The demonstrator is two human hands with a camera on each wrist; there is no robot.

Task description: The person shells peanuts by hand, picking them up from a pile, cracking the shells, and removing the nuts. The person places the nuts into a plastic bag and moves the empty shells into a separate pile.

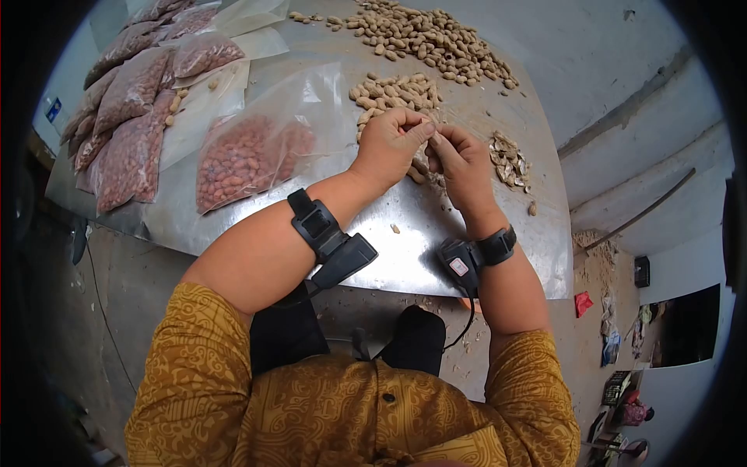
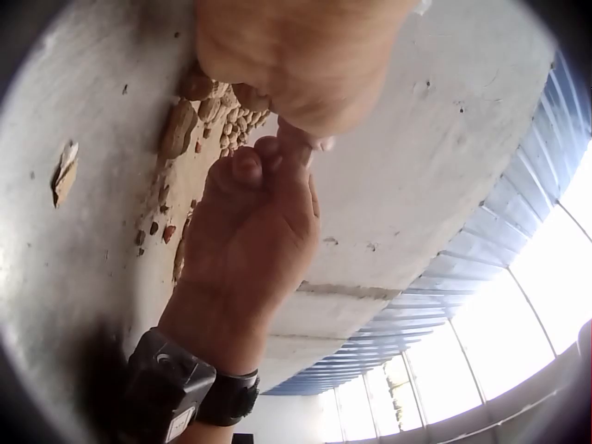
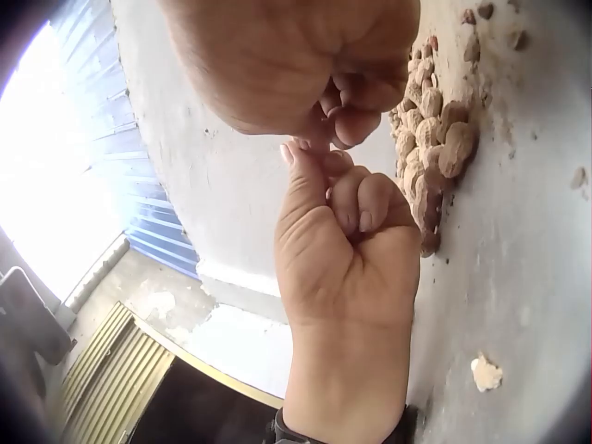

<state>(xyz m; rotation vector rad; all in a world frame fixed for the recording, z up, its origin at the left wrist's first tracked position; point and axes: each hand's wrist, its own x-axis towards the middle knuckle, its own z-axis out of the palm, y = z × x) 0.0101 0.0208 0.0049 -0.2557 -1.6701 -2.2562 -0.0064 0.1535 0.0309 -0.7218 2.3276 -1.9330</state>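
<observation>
My left hand (image 1: pixel 387 152) and right hand (image 1: pixel 467 167) meet over the metal table, thumbs and forefingers pinching at the same spot. Between the fingertips is a peanut, almost wholly hidden by them. In the left wrist view the right hand (image 2: pixel 250 231) has its other fingers curled in; the right wrist view shows the left hand (image 3: pixel 347 250) folded likewise. Just beyond the hands lies a small pile of unshelled peanuts (image 1: pixel 401 89). Broken shells (image 1: pixel 510 162) are heaped to the right of the right hand.
A larger heap of unshelled peanuts (image 1: pixel 436 43) spreads at the table's far side. Left of the hands lies a clear plastic bag (image 1: pixel 249 159) of red shelled kernels, with several filled bags (image 1: pixel 128 93) stacked beyond. A shell scrap (image 1: pixel 395 229) lies on the metal table (image 1: pixel 373 257) near its front edge.
</observation>
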